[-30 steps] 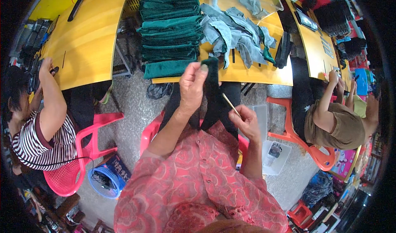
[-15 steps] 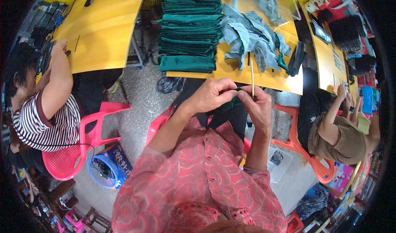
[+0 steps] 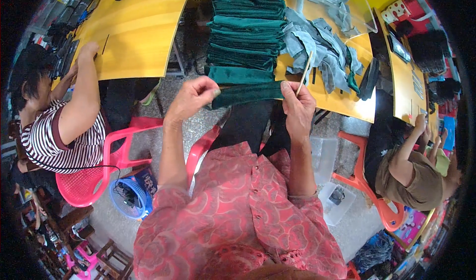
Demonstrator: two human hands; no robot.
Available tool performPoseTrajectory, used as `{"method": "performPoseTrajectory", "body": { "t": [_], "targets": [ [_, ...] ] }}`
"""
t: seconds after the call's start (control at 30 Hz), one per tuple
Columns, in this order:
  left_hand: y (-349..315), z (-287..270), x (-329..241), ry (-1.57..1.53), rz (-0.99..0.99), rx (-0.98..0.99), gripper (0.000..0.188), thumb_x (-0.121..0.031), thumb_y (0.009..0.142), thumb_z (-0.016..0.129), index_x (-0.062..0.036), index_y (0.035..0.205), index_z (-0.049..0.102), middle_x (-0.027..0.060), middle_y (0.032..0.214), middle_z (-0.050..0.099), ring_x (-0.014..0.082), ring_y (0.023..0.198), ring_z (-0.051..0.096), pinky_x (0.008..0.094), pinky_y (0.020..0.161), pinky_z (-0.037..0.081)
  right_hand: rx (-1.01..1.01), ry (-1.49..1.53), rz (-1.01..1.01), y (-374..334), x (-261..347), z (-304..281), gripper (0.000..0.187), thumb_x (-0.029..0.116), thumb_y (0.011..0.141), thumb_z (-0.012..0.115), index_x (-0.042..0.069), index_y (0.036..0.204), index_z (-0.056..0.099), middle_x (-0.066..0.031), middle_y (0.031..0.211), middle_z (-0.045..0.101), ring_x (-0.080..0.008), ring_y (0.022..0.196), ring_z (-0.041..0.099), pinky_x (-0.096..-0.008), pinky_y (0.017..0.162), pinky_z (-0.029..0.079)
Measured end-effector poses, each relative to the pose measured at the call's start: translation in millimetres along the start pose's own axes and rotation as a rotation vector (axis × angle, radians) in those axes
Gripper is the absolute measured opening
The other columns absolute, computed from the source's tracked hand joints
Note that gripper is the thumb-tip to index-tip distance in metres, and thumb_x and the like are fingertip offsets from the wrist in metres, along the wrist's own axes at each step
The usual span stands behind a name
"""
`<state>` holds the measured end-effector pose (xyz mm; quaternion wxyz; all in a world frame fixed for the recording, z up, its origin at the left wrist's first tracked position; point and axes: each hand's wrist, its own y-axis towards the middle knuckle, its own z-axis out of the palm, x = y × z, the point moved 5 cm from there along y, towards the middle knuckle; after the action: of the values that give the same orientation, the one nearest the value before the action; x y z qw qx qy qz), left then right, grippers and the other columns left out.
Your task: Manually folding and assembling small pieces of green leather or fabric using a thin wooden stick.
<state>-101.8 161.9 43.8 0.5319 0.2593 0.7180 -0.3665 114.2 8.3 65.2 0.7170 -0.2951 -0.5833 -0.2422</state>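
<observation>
Flat dark-green velvet strip pinched between left hand, right hand; right also holds slim pale stick. Blue box: white lettering.

The left hand and right hand stretch a dark green velvety strip sideways between them at the near edge of a yellow table, the right also gripping a thin pale stick that slants upward. Beyond the strip rises a long row of folded green pieces, with a loose heap of grey-blue strips just to its right and a dark bundle near the corner. A person in a striped shirt sits at left, another in an olive-brown top at right.
</observation>
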Motion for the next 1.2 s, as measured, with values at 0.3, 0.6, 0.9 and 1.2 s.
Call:
{"method": "performPoseTrajectory", "body": {
  "t": [0.3, 0.6, 0.9, 1.2],
  "targets": [
    [18.6, -11.2, -0.7, -0.171, 0.132, -0.364, 0.013, -0.016, 0.090, 0.063, -0.0040, 0.096, 0.063, -0.0014, 0.080, 0.061, 0.0064, 0.071, 0.057, 0.0207, 0.063, 0.047, 0.057, 0.082, 0.047, 21.2, -6.5, 26.7, 0.015, 0.016, 0.087, 0.068, 0.002, 0.090, 0.065, 0.0063, 0.060, 0.050, -0.0007, 0.047, 0.040, -0.0180, 0.041, 0.030],
    [12.7, 56.2, -29.7, -0.260, 0.149, 0.161, 0.028, -0.015, 0.088, 0.065, -0.0019, 0.112, 0.061, -0.0013, 0.093, 0.062, 0.0068, 0.085, 0.054, 0.0230, 0.079, 0.046, 0.167, 0.149, 0.140, -6.9, 38.4, 45.0, 0.008, 0.011, 0.086, 0.068, 0.005, 0.090, 0.066, 0.0084, 0.061, 0.051, 0.0004, 0.046, 0.038, -0.0176, 0.040, 0.025],
    [15.4, 5.0, 8.7, -0.258, -0.009, -0.125, 0.014, -0.014, 0.085, 0.069, -0.0026, 0.092, 0.065, -0.0021, 0.071, 0.060, 0.0043, 0.057, 0.054, 0.0204, 0.052, 0.043, 0.028, 0.125, 0.095, 15.7, -2.5, 10.6, 0.010, 0.013, 0.086, 0.068, 0.004, 0.089, 0.065, 0.0073, 0.063, 0.051, -0.0002, 0.046, 0.037, -0.0179, 0.040, 0.026],
    [40.2, -24.4, 13.2, 0.137, 0.085, -0.528, 0.026, -0.024, 0.082, 0.072, 0.0009, 0.083, 0.065, 0.0052, 0.069, 0.064, 0.0106, 0.063, 0.056, 0.0291, 0.060, 0.046, -0.080, -0.388, -0.183, 40.7, -43.2, 24.4, 0.017, 0.016, 0.087, 0.068, 0.000, 0.088, 0.066, 0.0048, 0.068, 0.055, -0.0038, 0.061, 0.048, -0.0210, 0.054, 0.039]
  ]
}}
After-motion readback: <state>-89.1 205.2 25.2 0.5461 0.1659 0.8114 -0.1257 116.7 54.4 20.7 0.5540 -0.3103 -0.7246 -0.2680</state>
